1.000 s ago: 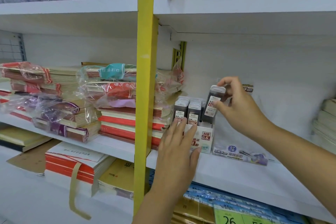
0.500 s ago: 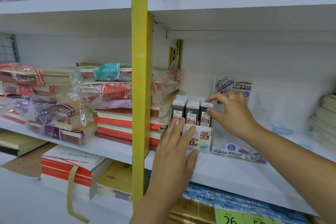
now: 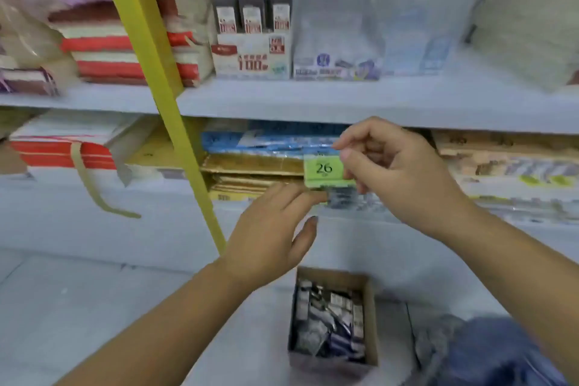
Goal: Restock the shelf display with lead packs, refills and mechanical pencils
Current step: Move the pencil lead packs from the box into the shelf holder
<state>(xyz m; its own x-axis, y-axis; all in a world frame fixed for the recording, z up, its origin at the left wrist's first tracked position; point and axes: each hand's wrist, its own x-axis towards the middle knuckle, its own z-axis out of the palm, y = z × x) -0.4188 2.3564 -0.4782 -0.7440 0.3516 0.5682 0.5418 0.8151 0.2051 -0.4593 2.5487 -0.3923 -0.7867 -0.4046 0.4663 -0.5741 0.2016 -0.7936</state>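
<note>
Head view, heavy motion blur.

- Left hand [image 3: 272, 229]: held in front of the lower shelf, fingers stretched out nearly straight, thumb spread apart below them. The fingertips reach a small dark pack [image 3: 341, 198]; they seem to touch it, with no curl round it.
- Right hand [image 3: 401, 175]: fingers curled, thumb and forefinger drawn close together just beside a green price tag [image 3: 324, 170] marked "26". The small dark pack sits just under these fingers. Cannot tell from the blur whether this hand has hold of it.
- Small dark pack: between the two hands, directly below the green price tag, at the lower shelf's front edge.
- Display box [image 3: 250, 55]: white, stands on the upper shelf [image 3: 407, 100], just right of the yellow upright [image 3: 163, 72]. A row of upright lead packs [image 3: 252, 9] fills its front, dark bodies with white labels.
- Clear bagged goods [image 3: 336, 67] lie touching the display box on its right.
- Stacked notebooks [image 3: 103, 50] in plastic wrap lie left of the upright.
- Cardboard box [image 3: 371, 316]: open, on the floor [image 3: 94, 307] below the hands, holding a loose jumble of small packs.
- A knee in jeans [image 3: 501, 354] shows at lower right.
</note>
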